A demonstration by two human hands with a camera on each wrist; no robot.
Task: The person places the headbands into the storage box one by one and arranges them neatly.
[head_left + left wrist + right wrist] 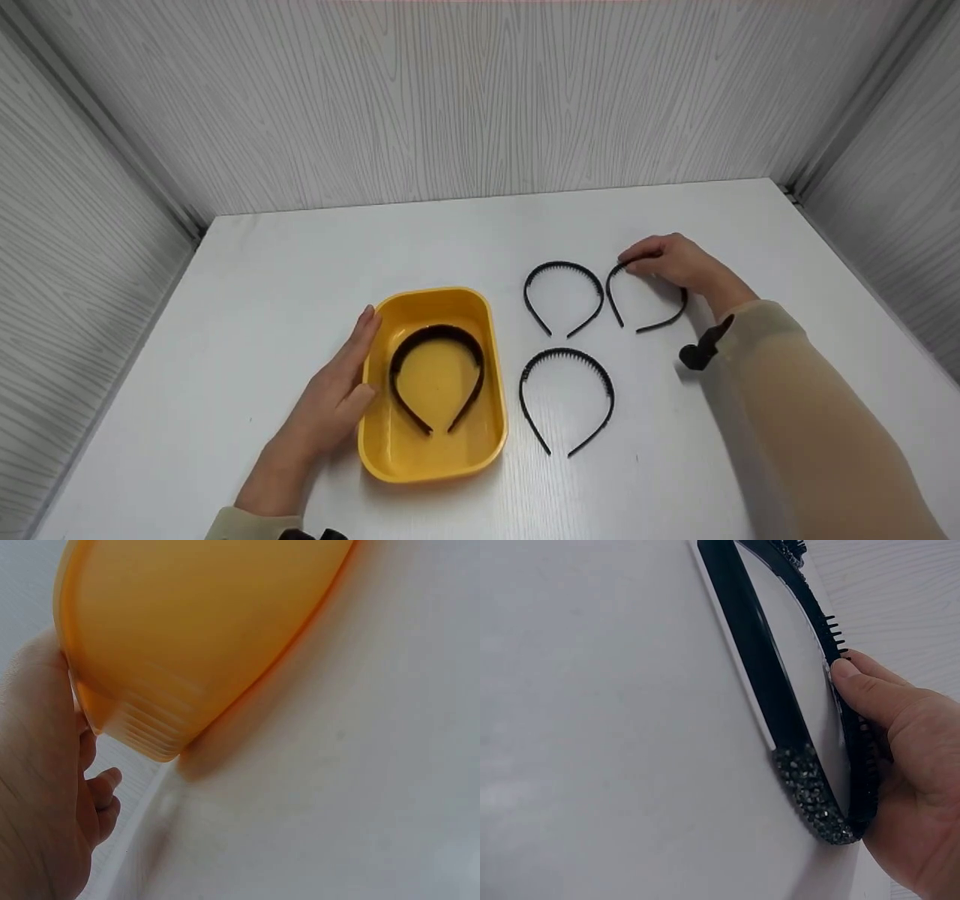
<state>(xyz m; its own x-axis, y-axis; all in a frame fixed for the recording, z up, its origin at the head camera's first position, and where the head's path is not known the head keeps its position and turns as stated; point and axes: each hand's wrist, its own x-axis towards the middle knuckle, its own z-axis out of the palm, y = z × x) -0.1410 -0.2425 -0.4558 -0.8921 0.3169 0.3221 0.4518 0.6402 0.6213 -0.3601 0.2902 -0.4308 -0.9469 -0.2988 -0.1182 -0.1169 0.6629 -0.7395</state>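
My left hand (326, 405) holds the left rim of a yellow plastic tray (431, 469), with its thumb at the rim and fingers along the side. A black headband (439, 330) lies inside the tray. Toward the back right, my right hand (679, 262) pinches the top of another black headband (660, 324) between thumb and fingers. In the right wrist view, this headband (754, 637) shows comb teeth and a patch of dark glittery stones. Left of it lies a toothed black headband (527, 289); nearer the front is another one (611, 397).
The white tabletop (225, 352) carries the tray and the headbands. Grey wood-grain panels (480, 97) stand behind it and at both sides. A black strap piece (701, 351) hangs at my right wrist.
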